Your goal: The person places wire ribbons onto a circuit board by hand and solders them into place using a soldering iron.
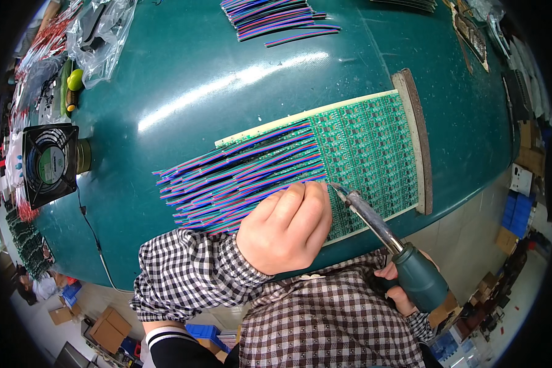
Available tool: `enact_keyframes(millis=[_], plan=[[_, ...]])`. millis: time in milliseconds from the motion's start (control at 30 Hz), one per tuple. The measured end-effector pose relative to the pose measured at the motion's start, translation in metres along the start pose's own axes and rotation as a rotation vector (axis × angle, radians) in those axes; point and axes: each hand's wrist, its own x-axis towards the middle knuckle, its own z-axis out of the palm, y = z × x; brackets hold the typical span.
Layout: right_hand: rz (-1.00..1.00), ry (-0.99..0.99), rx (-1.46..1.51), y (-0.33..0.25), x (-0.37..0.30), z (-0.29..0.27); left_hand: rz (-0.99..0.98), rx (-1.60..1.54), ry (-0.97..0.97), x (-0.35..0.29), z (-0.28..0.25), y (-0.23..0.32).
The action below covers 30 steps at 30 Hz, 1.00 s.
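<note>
One soldering iron crosses the near table edge.

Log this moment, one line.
left hand: over coloured wires, grip unclear | right hand: holds soldering iron | iron tip: at circuit board

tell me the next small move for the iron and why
Probably touch the soldering iron to the board panel beside the left hand, because its tip sits near that hand, where the wires end; contact isn't clear from here.

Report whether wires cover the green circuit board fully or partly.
Partly: coloured wires lie over the left of the green circuit board, while its right side shows none.
</note>
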Motion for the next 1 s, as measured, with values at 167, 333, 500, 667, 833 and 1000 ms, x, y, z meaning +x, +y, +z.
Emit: enact_keyframes(millis=[167, 333, 500, 667, 833, 1000], plan=[[-0.012, 0.001, -0.041, 0.002, -0.001, 0.0, 0.003, 0.013, 0.01, -0.001, 0.001, 0.0], [-0.016, 0.042, -0.024, 0.0, -0.003, 0.001, 0.002, 0.006, 0.012, 0.0, 0.001, 0.0], [-0.076, 0.076, 0.034, -0.01, 0.01, 0.005, -0.009, 0.001, -0.016, -0.001, -0.001, 0.002], [-0.017, 0.012, 0.022, -0.013, 0.008, -0.001, 0.005, 0.016, 0.004, -0.002, 0.002, 0.001], [0.009, 0.008, -0.003, -0.002, -0.003, -0.002, 0.003, 0.008, -0.003, -0.001, 0.0, 0.001], [0.001, 0.001, -0.037, 0.005, -0.005, -0.001, 0.002, 0.018, 0.003, -0.001, 0.0, 0.002]])
